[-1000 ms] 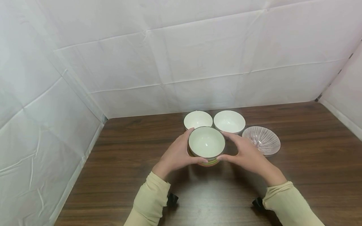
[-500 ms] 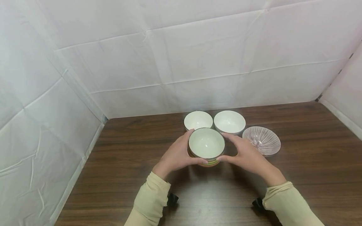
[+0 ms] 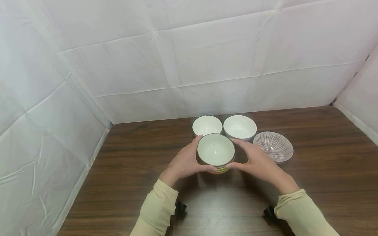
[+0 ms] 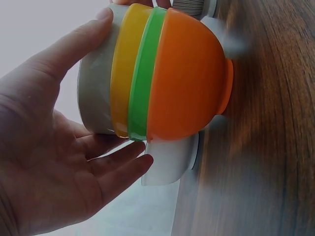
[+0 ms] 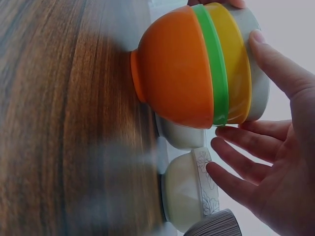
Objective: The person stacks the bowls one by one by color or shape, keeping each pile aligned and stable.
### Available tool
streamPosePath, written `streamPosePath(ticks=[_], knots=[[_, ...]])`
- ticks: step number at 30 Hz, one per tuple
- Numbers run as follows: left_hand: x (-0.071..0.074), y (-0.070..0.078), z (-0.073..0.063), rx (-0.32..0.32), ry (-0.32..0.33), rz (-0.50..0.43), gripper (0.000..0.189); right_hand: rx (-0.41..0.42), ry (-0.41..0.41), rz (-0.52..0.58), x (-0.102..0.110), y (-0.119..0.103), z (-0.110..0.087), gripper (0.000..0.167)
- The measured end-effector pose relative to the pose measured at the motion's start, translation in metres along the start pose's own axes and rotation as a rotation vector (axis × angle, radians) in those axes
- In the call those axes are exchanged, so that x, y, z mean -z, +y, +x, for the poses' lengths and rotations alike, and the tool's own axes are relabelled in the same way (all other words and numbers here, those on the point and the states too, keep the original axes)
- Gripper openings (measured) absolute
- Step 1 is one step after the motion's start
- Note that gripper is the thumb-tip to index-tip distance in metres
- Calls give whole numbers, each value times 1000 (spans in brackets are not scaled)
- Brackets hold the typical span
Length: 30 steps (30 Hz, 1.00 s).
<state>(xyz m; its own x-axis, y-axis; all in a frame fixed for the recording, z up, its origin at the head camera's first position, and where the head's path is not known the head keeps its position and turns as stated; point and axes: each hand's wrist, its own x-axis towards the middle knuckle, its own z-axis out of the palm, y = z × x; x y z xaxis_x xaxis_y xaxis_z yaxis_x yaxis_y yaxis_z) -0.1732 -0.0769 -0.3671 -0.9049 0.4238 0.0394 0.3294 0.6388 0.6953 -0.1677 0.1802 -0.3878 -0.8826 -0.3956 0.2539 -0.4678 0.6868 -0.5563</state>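
A grey bowl with a dark rim sits at the top of a nested stack. Below it, in the left wrist view, come a yellow bowl, a green bowl and an orange bowl with a foot at the bottom. My left hand grips the grey bowl from the left, thumb at the near side and fingers round the far side. On the opposite side my right hand grips it likewise. Lower fingers reach near the green rim. The orange foot is at the tabletop; exact contact is hard to tell.
Behind the stack stand two white bowls, one on the left and one on the right. A purple-striped bowl is to their right. The dark wooden table meets white sheeting at the back and sides.
Between the first and second frames the grey bowl's rim sinks very slightly onto the stack, held by both hands. Since then, hands and bowls look still.
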Motion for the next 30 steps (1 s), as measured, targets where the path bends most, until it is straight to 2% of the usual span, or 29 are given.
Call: streamPosePath(ticks=[9,19,24,30], knots=[[0,1,0,6,-28,-58,112,6,-15,-16,2,0,0,83],[0,0,0,3,-35,-72,115,35,-27,-18,10,4,-1,87],[0,0,0,10,-38,-81,116,12,-10,-30,21,6,-4,87],[0,0,1,17,-41,-78,117,-32,15,16,33,8,-6,81]])
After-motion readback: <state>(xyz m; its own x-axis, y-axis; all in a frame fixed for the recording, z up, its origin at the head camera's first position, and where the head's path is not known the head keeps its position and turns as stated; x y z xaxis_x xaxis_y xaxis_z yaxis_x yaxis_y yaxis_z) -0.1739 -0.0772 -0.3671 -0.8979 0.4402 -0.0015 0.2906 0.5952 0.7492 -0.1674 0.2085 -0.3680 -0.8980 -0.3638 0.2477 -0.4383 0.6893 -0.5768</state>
